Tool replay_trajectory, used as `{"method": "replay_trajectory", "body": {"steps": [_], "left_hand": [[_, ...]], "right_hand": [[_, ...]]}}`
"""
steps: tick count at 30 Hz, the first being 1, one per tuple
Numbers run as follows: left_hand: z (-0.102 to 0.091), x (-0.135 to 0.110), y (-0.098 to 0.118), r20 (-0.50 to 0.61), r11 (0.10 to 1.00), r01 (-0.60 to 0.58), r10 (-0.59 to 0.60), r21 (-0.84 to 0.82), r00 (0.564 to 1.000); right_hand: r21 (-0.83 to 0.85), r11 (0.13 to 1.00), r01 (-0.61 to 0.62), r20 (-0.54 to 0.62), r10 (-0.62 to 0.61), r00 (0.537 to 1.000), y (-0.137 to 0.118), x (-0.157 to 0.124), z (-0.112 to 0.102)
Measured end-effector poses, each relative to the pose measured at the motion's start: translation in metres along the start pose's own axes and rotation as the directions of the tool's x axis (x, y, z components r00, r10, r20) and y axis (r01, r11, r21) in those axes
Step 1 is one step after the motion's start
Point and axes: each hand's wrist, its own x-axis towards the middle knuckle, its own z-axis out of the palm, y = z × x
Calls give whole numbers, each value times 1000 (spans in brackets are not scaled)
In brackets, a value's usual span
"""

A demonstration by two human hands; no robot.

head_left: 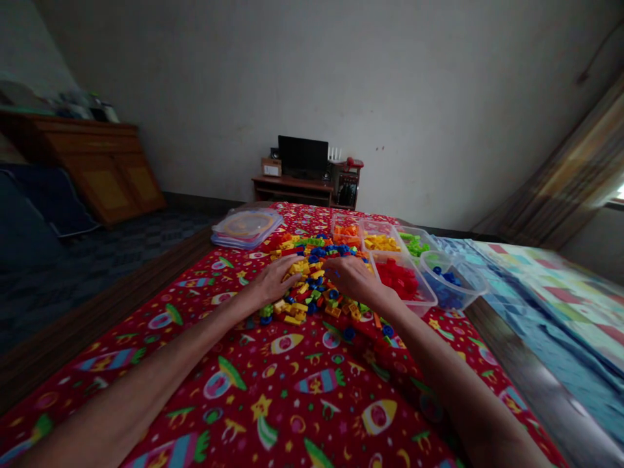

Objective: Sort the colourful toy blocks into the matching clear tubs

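A mixed heap of toy building blocks [303, 289] in yellow, blue, red, green and orange lies on the red patterned cloth. At its left side my left hand [277, 281] rests among yellow blocks, thumb and fingers apart. My right hand [353, 276] is over the right side of the heap, with its fingers bent together; whatever is between the fingertips is hidden. Just right of it stands a clear box [428, 294] of red blocks. Behind that is another clear box [396, 229] with yellow blocks. A round clear tub [472, 286] contains blue pieces.
Clear lids [247, 227] are stacked at the table's far left. Further boxes hold orange blocks [347, 231] and green blocks [414, 244]. A bed [550, 312] adjoins the table on the right. Beyond the table, a monitor [303, 156] stands on a desk by the wall.
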Motion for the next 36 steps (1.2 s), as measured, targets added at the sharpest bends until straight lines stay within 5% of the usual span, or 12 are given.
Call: {"method": "replay_trajectory", "body": {"steps": [7, 11, 15, 26, 36], "left_hand": [[-10, 0, -5, 72, 915, 306, -297, -264, 952], [-8, -3, -3, 80, 836, 285, -281, -469, 956], [-5, -4, -1, 68, 747, 247, -262, -617, 963], [-8, -1, 14, 88, 729, 289, -301, -620, 949], [0, 0, 13, 44, 781, 246, -271, -574, 962]], "right_hand": [[-8, 1000, -18, 111, 19, 994, -6, 4, 14], [-9, 1000, -25, 180, 26, 983, -13, 3, 11], [-4, 1000, 0, 129, 1, 992, -15, 1, 9], [-101, 988, 121, 99, -111, 989, -14, 2, 33], [44, 993, 110, -101, -105, 989, -11, 1, 27]]}}
